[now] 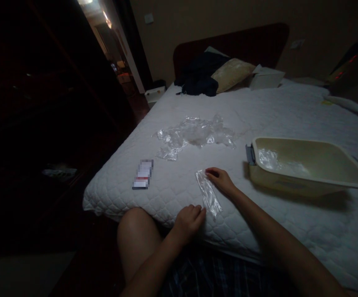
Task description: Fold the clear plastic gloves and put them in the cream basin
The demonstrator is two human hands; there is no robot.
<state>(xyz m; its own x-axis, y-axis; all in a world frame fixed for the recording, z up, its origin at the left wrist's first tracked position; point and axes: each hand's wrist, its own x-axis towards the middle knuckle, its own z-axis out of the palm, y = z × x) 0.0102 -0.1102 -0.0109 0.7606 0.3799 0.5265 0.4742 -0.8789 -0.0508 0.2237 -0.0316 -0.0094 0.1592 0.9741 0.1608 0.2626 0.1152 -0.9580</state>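
A narrow, folded clear plastic bag lies on the white quilted bed cover in front of me. At its top right edge, my right hand has thumb and fingers pinched on the plastic. Left of the bag's lower end, my left hand rests at the bed's edge, fingers loosely bent and nothing visible in them. A loose spread of crumpled clear plastic bags lies farther up the bed. To the right stands a cream plastic bin with a grey latch, and some clear plastic shows inside it.
A phone-like item, its face blurred, lies on the bed at left. Dark clothing, a beige pillow and a white box sit near the headboard. My bare knee is against the near edge.
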